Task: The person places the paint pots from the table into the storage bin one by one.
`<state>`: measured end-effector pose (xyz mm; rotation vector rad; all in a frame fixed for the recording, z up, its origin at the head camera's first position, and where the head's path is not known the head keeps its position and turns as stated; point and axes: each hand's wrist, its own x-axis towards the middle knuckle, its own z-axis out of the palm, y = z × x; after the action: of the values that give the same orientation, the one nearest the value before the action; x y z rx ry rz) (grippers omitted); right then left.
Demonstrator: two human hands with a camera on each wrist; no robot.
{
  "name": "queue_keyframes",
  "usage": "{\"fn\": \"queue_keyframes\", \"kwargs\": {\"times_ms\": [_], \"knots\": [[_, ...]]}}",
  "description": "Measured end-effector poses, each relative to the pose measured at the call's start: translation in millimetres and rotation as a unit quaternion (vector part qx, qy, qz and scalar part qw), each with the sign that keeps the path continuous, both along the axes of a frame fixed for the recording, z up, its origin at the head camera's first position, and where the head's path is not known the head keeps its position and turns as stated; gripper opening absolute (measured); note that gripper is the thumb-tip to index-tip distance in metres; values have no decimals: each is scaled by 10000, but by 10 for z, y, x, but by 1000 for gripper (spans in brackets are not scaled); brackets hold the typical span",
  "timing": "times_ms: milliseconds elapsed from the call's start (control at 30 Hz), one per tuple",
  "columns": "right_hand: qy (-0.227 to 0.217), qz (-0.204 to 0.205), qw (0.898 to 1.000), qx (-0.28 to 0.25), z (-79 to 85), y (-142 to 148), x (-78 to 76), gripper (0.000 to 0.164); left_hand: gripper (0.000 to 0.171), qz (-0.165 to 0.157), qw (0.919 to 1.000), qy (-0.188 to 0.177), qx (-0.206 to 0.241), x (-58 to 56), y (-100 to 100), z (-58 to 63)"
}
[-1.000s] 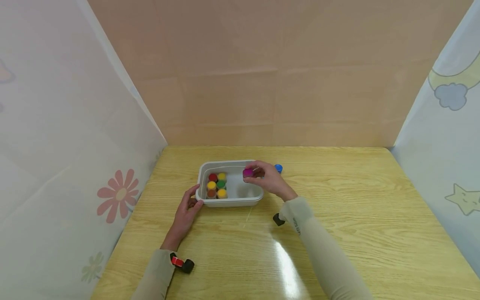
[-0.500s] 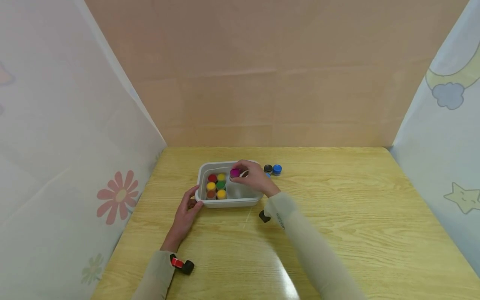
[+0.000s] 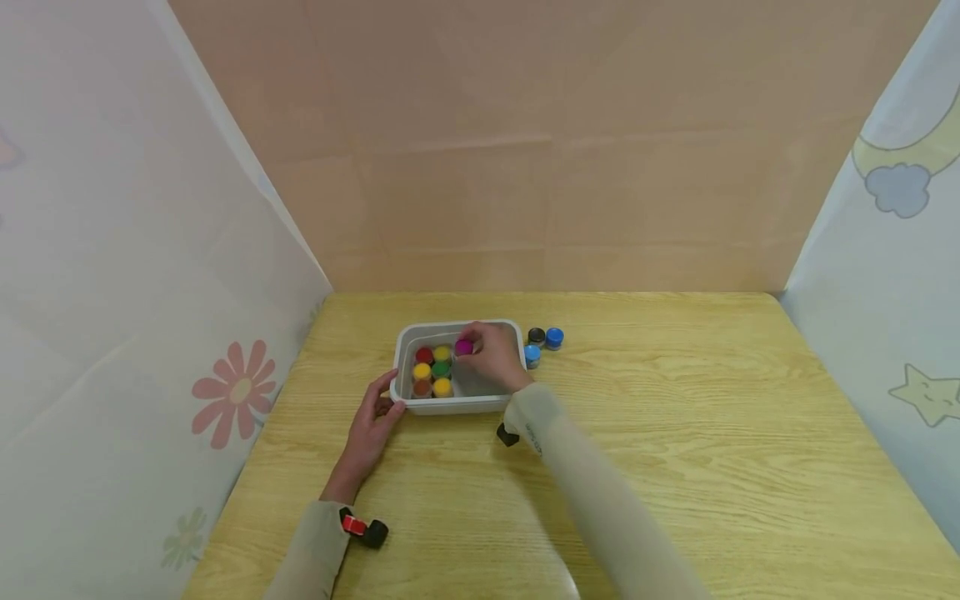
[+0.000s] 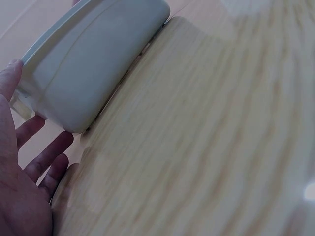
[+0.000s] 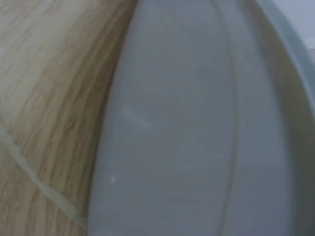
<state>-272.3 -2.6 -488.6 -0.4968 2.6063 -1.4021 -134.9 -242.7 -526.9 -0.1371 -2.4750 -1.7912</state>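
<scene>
Inside a white plastic container (image 3: 460,405), my right hand (image 3: 491,357) pinches a small paint pot with a purple lid (image 3: 464,347) between thumb and fingers. To its left stand several similar lidded pots in two columns, among them a red one (image 3: 424,356), a green one (image 3: 441,369) and a brown one (image 3: 422,388). My left hand (image 3: 372,423) holds the container's front left corner. In the left wrist view its thumb lies at the rim and the fingers (image 4: 51,150) reach along the outer wall. The right wrist view shows only the container's outer wall (image 5: 182,128) and some tabletop.
Beyond the container's right end stand a black-lidded pot (image 3: 536,337), a blue-lidded pot (image 3: 554,337) and a light blue one (image 3: 532,357). The wooden table (image 3: 712,417) meets a brown backdrop (image 3: 555,208) behind and printed sheets at both sides.
My right hand has moved left and down into the container with the purple-lidded pot, beside the other pots. The pots right of the container have come into view. The left hand stays in place.
</scene>
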Motion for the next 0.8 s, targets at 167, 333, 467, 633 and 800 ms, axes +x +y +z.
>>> {"fn": "queue_keyframes", "kwargs": {"times_ms": [167,333,467,633,800], "knots": [[78,-32,9997,218,-9,-27,10,32,57,-1,10000,-17,-21,-2,0,14],[111,-42,9990,438,-39,-34,2,28,56,12,10000,-35,-23,3,-1,13],[22,-18,9985,554,-61,-42,-16,26,56,7,10000,-13,-30,-1,0,7],[5,25,9975,705,-78,-52,-28,26,57,9,10000,14,-32,-5,-5,1],[66,111,9969,783,-69,-59,-14,25,57,24,10000,6,-3,-2,-9,-2]]}}
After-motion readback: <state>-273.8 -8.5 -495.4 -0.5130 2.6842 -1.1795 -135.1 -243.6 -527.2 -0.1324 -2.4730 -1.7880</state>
